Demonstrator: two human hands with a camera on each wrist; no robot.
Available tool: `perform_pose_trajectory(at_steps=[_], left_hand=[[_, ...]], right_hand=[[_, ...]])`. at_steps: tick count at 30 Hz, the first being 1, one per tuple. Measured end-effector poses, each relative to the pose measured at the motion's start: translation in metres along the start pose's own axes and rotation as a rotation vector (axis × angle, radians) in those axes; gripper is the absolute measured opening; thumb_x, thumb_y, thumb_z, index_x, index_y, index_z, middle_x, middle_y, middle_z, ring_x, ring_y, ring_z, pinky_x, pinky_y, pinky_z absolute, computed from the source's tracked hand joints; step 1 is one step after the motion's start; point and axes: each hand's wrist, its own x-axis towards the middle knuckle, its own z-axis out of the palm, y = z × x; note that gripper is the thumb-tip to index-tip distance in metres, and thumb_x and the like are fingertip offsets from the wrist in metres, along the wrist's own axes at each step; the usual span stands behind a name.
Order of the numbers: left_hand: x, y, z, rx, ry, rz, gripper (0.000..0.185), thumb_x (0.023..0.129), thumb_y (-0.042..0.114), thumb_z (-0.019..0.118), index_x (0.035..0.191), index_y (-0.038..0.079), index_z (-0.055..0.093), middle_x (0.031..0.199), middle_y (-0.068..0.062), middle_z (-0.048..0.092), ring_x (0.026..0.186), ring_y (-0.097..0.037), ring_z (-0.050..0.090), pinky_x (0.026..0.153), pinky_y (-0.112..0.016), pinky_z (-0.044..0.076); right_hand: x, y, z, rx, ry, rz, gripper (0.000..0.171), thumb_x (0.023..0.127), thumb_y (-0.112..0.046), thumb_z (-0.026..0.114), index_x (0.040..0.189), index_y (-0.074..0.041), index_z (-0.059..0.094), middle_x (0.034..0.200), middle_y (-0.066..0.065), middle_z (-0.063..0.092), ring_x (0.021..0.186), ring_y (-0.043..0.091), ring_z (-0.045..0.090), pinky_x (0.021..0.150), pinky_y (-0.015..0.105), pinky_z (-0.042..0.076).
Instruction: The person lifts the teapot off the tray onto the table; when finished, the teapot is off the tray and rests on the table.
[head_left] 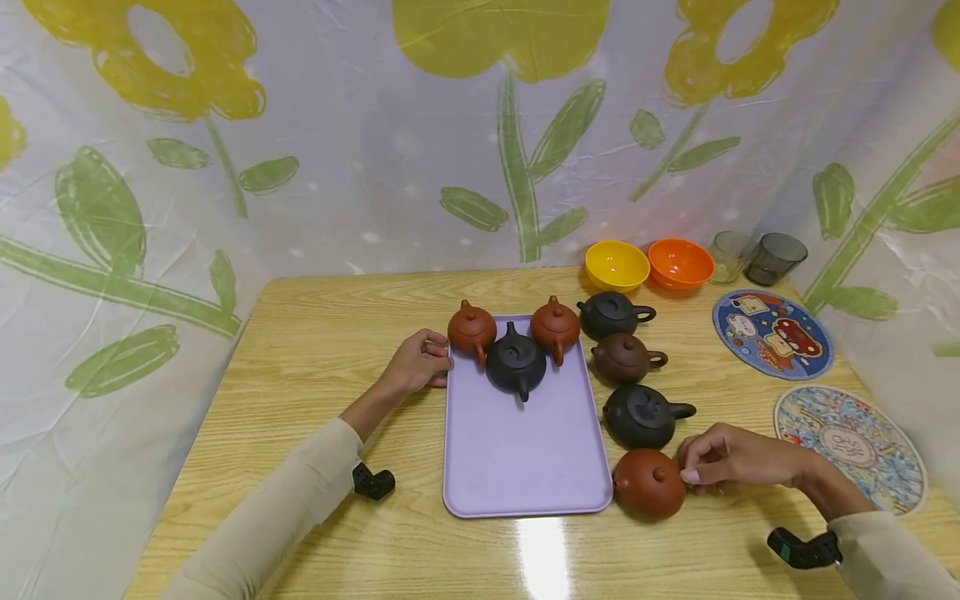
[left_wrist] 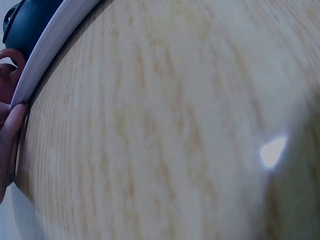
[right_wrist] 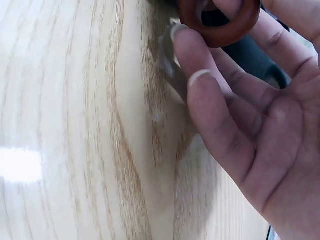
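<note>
On the lilac tray [head_left: 528,467] sit two reddish-brown teapots, one at the far left corner [head_left: 471,329] and one at the far right [head_left: 555,325], with a black teapot [head_left: 516,367] between them. My left hand [head_left: 420,362] pinches the tray's left rim, its fingers beside the left teapot; the left wrist view shows a fingertip [left_wrist: 18,114] against the rim's outer side. Beside the tray's near right corner stands another reddish-brown teapot [head_left: 648,485]. My right hand [head_left: 742,457] holds it by its ring handle [right_wrist: 225,35], one finger reaching into the loop.
Along the tray's right side stand a black teapot [head_left: 641,417], a dark brown one [head_left: 626,360] and another black one [head_left: 609,315]. Behind are a yellow bowl [head_left: 617,265], an orange bowl [head_left: 681,263] and two glasses [head_left: 776,257]. Two round mats [head_left: 851,446] lie at the right.
</note>
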Motion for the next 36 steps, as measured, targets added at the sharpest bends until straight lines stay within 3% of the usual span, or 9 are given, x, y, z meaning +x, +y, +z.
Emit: perform_pose_trajectory(at_steps=[4, 9, 14, 20, 26, 32, 36], left_hand=[[0.001, -0.001, 0.0, 0.011, 0.007, -0.002, 0.042, 0.09, 0.0, 0.067, 0.129, -0.003, 0.051, 0.111, -0.016, 0.057, 0.089, -0.019, 0.064, 0.067, -0.031, 0.065], [0.001, -0.002, 0.0, 0.008, 0.008, 0.003, 0.043, 0.09, 0.0, 0.067, 0.129, -0.003, 0.051, 0.11, -0.016, 0.057, 0.088, -0.019, 0.064, 0.066, -0.032, 0.065], [0.001, -0.001, 0.0, -0.004, 0.002, 0.005, 0.043, 0.09, 0.0, 0.067, 0.129, -0.004, 0.05, 0.109, -0.015, 0.056, 0.087, -0.019, 0.064, 0.067, -0.032, 0.065], [0.0, 0.0, 0.0, -0.004, -0.006, -0.002, 0.041, 0.091, 0.0, 0.066, 0.129, -0.003, 0.05, 0.109, -0.013, 0.056, 0.088, -0.018, 0.064, 0.067, -0.032, 0.065], [0.0, 0.001, 0.0, -0.002, -0.01, -0.004, 0.042, 0.092, 0.0, 0.066, 0.13, -0.004, 0.049, 0.111, -0.014, 0.055, 0.09, -0.019, 0.063, 0.069, -0.033, 0.065], [-0.004, 0.006, -0.001, -0.012, -0.021, -0.009, 0.044, 0.092, -0.001, 0.066, 0.132, -0.005, 0.048, 0.111, -0.014, 0.054, 0.091, -0.02, 0.063, 0.069, -0.033, 0.065], [-0.004, 0.006, 0.0, -0.007, -0.013, -0.011, 0.042, 0.091, -0.001, 0.066, 0.13, -0.004, 0.049, 0.11, -0.014, 0.055, 0.09, -0.019, 0.063, 0.069, -0.033, 0.065]], right_hand=[[-0.002, 0.001, 0.0, -0.004, 0.024, 0.006, 0.017, 0.102, 0.001, 0.05, 0.098, 0.003, 0.067, 0.095, 0.023, 0.059, 0.071, 0.028, 0.049, 0.051, 0.029, 0.05], [-0.01, -0.007, -0.003, -0.063, 0.092, 0.097, 0.017, 0.102, -0.003, 0.053, 0.11, -0.002, 0.067, 0.094, 0.02, 0.065, 0.069, 0.021, 0.055, 0.057, 0.028, 0.054], [-0.018, -0.021, -0.008, -0.133, 0.17, 0.159, 0.019, 0.102, -0.006, 0.054, 0.116, -0.003, 0.065, 0.104, 0.014, 0.069, 0.079, 0.019, 0.061, 0.062, 0.03, 0.055], [-0.016, -0.039, -0.012, -0.197, 0.278, 0.143, 0.019, 0.101, -0.007, 0.056, 0.118, 0.0, 0.062, 0.107, 0.016, 0.065, 0.08, 0.018, 0.063, 0.062, 0.032, 0.057], [0.004, -0.059, -0.008, -0.279, 0.371, 0.062, 0.017, 0.101, -0.006, 0.057, 0.116, -0.003, 0.064, 0.098, 0.012, 0.068, 0.075, 0.024, 0.063, 0.059, 0.03, 0.055], [0.037, -0.081, 0.001, -0.292, 0.514, 0.121, 0.012, 0.098, -0.016, 0.064, 0.108, -0.01, 0.067, 0.093, 0.016, 0.065, 0.074, 0.025, 0.063, 0.059, 0.031, 0.055], [0.062, -0.091, 0.003, -0.285, 0.524, 0.136, 0.014, 0.097, -0.02, 0.065, 0.106, -0.009, 0.067, 0.098, 0.013, 0.064, 0.077, 0.026, 0.064, 0.06, 0.031, 0.056]])
